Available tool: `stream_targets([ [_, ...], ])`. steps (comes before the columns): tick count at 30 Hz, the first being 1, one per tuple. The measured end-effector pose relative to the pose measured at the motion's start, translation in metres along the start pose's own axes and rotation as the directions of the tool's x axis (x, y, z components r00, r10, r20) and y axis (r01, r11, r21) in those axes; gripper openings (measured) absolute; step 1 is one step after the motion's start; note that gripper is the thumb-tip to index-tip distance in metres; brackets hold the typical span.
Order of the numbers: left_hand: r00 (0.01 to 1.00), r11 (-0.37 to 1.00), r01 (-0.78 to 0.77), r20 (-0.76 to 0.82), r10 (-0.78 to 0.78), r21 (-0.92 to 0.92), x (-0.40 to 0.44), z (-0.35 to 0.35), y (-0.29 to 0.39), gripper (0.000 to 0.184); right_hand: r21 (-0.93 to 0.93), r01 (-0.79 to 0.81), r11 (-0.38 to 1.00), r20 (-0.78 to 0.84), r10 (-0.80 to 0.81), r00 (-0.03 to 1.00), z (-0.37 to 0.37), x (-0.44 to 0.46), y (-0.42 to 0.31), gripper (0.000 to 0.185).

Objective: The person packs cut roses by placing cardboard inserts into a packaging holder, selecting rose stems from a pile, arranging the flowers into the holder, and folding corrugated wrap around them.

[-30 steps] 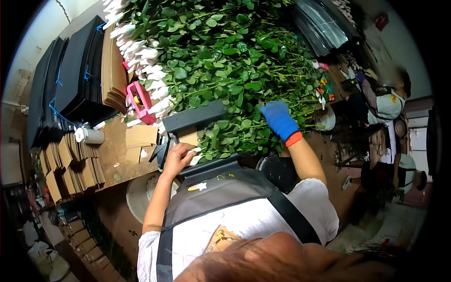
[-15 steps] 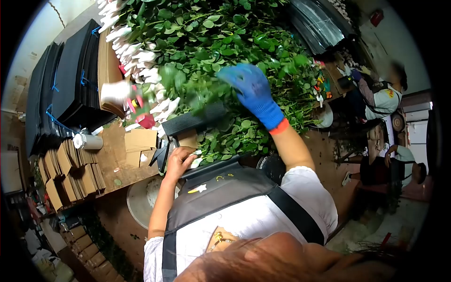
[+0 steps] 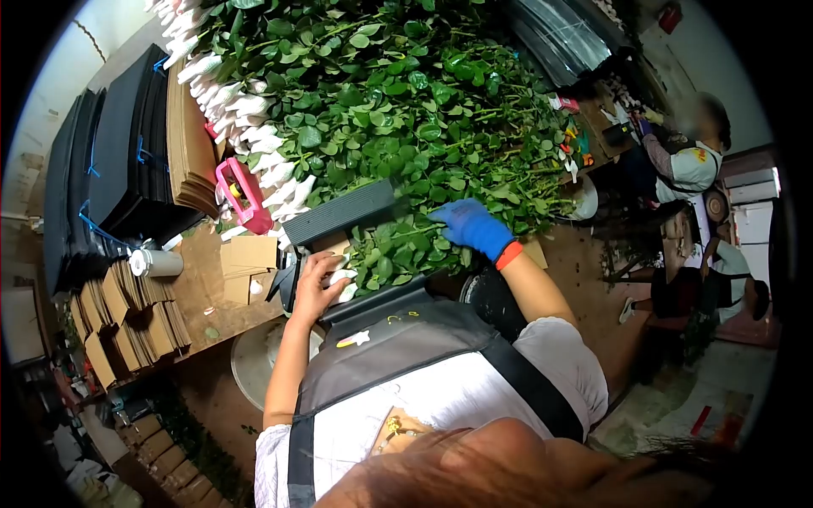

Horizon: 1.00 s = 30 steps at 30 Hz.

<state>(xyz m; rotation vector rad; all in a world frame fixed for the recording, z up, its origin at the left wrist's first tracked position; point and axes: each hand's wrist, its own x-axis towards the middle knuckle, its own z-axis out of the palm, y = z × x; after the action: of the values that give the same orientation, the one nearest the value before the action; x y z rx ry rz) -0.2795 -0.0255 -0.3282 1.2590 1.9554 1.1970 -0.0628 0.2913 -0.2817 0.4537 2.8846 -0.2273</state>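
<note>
My bare left hand is at the near edge of the table, its fingers curled round a white-sleeved flower head. My right hand, in a blue glove with an orange cuff, is closed on leafy flower stems that lie crosswise in front of me. Behind them stands a dark ribbed strip, with a piece of brown cardboard below it. A large heap of leafy stems covers the table beyond, its white-sleeved heads pointing left.
At left stand black sheets, folded cardboard pieces and a white lidded cup. A pink plastic tool lies beside the flower heads. Clear plastic sleeves are at the back right. Two people work at right.
My right hand has come down and nearer to me, bringing a blurred leafy stem from above the heap to the stems in front. My left hand stays at the table edge, shifted slightly.
</note>
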Motion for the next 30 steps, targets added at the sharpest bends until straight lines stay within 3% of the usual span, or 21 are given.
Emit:
stream_targets([
  [2,1.0,1.0,0.016,-0.007,-0.016,0.012,0.0,-0.001,0.007,0.047,-0.022,-0.112,0.993,0.125,0.114,0.986,-0.045,0.01,-0.005,0.028],
  [4,1.0,1.0,0.004,-0.011,-0.004,0.029,0.001,-0.001,0.011,0.047,0.091,-0.046,0.995,-0.278,0.07,0.958,-0.053,0.039,0.0,0.027],
  [6,1.0,0.999,-0.016,-0.008,0.017,0.04,0.001,0.0,0.013,0.046,0.067,0.096,0.993,-0.653,-0.029,0.757,-0.04,0.069,0.001,0.027],
  [7,1.0,0.998,-0.03,-0.004,0.031,0.047,0.001,-0.001,0.013,0.046,0.001,-0.007,1.0,-0.428,0.007,0.904,-0.03,0.075,-0.001,0.028],
  [8,0.999,0.998,-0.044,-0.003,0.044,0.055,0.002,-0.003,0.013,0.046,-0.092,-0.087,0.992,-0.18,0.069,0.981,-0.017,0.081,-0.004,0.028],
  [9,0.999,0.998,-0.04,-0.006,0.041,0.042,0.002,-0.002,0.01,0.045,-0.204,-0.137,0.969,0.077,0.155,0.985,-0.004,0.087,-0.006,0.029],
  [12,1.0,1.0,-0.006,-0.015,0.006,-0.013,0.001,0.001,0.01,0.044,-0.205,-0.053,0.977,0.137,0.083,0.987,0.013,0.089,0.004,0.03],
  [13,0.999,0.997,0.029,-0.011,-0.03,-0.067,0.0,0.002,0.011,0.044,-0.191,-0.103,0.976,0.223,0.146,0.964,0.008,0.098,0.015,0.027],
  [15,1.0,0.999,0.007,-0.021,-0.008,-0.041,0.0,0.001,0.01,0.044,-0.006,-0.121,0.993,-0.134,0.119,0.984,-0.043,0.106,0.01,0.021],
  [16,1.0,1.0,-0.007,-0.02,0.007,-0.027,0.0,0.0,0.01,0.044,0.091,-0.109,0.99,-0.31,0.132,0.942,-0.063,0.112,0.012,0.019],
  [18,1.0,1.0,0.008,-0.012,-0.008,-0.012,0.001,0.0,0.011,0.045,0.022,-0.133,0.991,-0.511,0.125,0.851,-0.087,0.142,0.014,0.014],
  [21,1.0,1.0,-0.001,-0.011,0.002,0.013,0.002,0.0,0.012,0.045,-0.307,-0.3,0.903,-0.74,-0.028,0.672,-0.056,0.204,0.045,0.012],
  [24,1.0,1.0,0.018,-0.007,-0.018,-0.008,0.002,0.0,0.015,0.046,-0.23,-0.222,0.948,-0.632,0.028,0.774,-0.065,0.211,0.043,0.015],
  [25,1.0,1.0,-0.001,-0.015,0.001,-0.009,0.001,0.001,0.012,0.046,-0.191,-0.129,0.973,-0.623,-0.019,0.782,-0.07,0.201,0.048,0.017],
  [28,1.0,1.0,-0.003,-0.023,0.003,0.01,0.001,0.001,0.012,0.045,0.018,0.087,0.996,-0.724,-0.047,0.688,-0.068,0.171,0.064,0.021],
  [29,0.999,0.999,-0.018,-0.034,0.019,0.031,0.001,0.002,0.011,0.045,0.113,-0.014,0.994,-0.59,0.078,0.803,-0.073,0.155,0.063,0.024],
  [30,1.0,1.0,0.015,-0.022,-0.015,0.004,0.001,0.001,0.015,0.045,0.113,0.055,0.992,-0.63,0.028,0.776,-0.077,0.144,0.064,0.024],
])
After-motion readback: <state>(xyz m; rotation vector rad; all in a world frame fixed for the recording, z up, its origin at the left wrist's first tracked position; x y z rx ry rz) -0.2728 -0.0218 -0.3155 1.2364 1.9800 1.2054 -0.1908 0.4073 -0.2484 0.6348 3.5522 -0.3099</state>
